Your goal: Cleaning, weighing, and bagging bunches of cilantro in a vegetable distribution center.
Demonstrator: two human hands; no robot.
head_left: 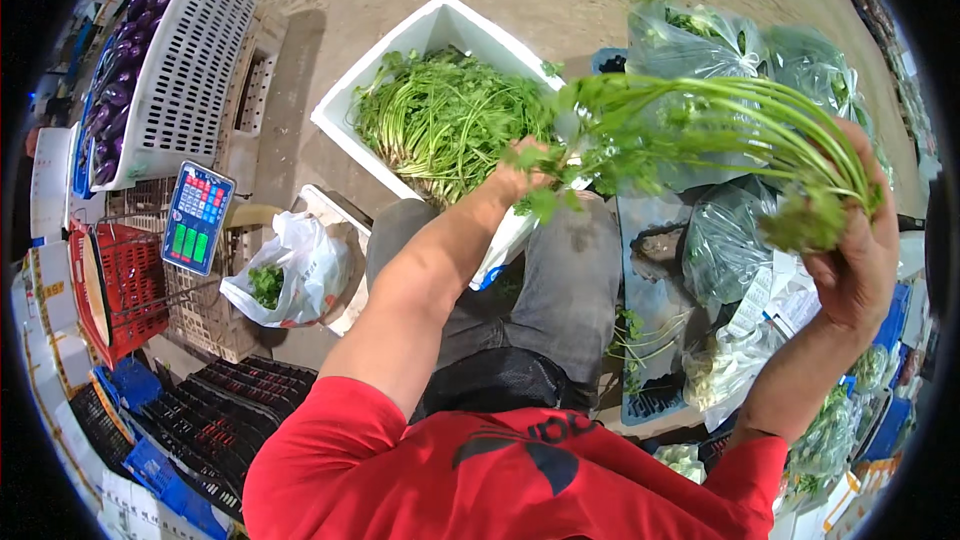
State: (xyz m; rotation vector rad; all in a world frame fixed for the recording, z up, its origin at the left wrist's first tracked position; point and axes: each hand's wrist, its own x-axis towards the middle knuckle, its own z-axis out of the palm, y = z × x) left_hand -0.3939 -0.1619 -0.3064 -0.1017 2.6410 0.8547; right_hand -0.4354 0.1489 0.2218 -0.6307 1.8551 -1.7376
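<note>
My right hand (852,245), raised on the right, is closed around the stems of a bunch of coriander (745,105). The long thin stalks arch leftward from it, their leafy ends slightly blurred. My left hand (527,168) is at the near right edge of a white foam box (440,20). Loose leaves partly cover its fingers, so their grip does not show. More coriander (450,120) lies heaped inside the box. Below the left hand, a white plastic bag (508,238) is between my knees.
A scale with a keypad (198,218) stands left, near a white bag with greens (290,275). Behind it are a white crate (190,70) of eggplants and a red basket (120,285). Bagged greens (700,50) sit right, around a blue-grey crate (645,340).
</note>
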